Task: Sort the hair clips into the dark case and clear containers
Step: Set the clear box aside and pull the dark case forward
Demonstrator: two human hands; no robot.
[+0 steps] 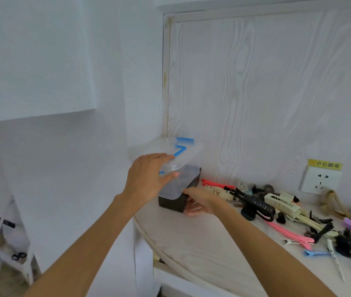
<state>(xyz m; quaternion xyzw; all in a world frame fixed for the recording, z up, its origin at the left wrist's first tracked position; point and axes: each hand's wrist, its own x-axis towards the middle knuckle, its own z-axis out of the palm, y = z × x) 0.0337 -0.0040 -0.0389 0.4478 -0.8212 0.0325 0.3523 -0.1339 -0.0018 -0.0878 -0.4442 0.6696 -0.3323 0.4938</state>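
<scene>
Left hand point(148, 176) clamps the clear container point(170, 159), lifting it off the dark case point(173, 203), which the right hand point(200, 202) grips to steady on the desk point(202, 243).

clear containers point(171, 159): translucent, frosted plastic
dark case point(173, 203): matt black
tabletop point(208, 243): pale wood-grain, smooth
hair clips point(288, 234): glossy plastic

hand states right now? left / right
Left hand: grip closed on the clear container, lifted off the dark case.
Right hand: against the dark case's side, fingers curled around it; looks like it is holding it.
</scene>
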